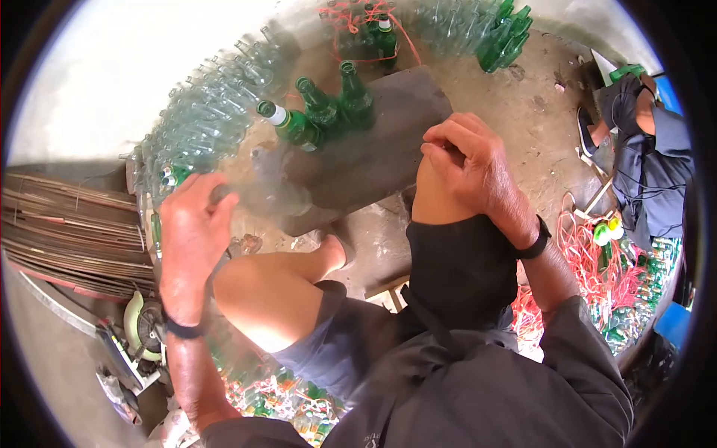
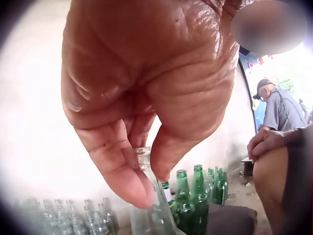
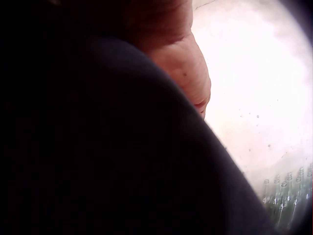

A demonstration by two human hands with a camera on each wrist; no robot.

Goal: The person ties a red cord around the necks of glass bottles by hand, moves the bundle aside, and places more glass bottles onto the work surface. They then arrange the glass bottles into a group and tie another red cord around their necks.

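Note:
In the head view my left hand [image 1: 196,243] pinches the neck of a clear glass bottle [image 1: 276,198], blurred, over the left end of a dark slab [image 1: 396,112]. The left wrist view shows that hand [image 2: 146,93] with fingers and thumb round the mouth of the upright clear bottle [image 2: 149,210]. Three green bottles [image 1: 321,104] stand on the slab, one with a white neck label. My right hand [image 1: 474,160] rests on the right knee, fingers loosely bent and holding nothing; in the right wrist view the hand [image 3: 181,68] is partly hidden by dark cloth.
Many clear bottles [image 1: 198,108] stand along the wall at the left. More green bottles [image 1: 504,41] are at the back. Flat stacked sheets [image 1: 75,231] lie at far left, red plastic strips [image 1: 582,254] at right. Another person [image 2: 283,107] is at the right.

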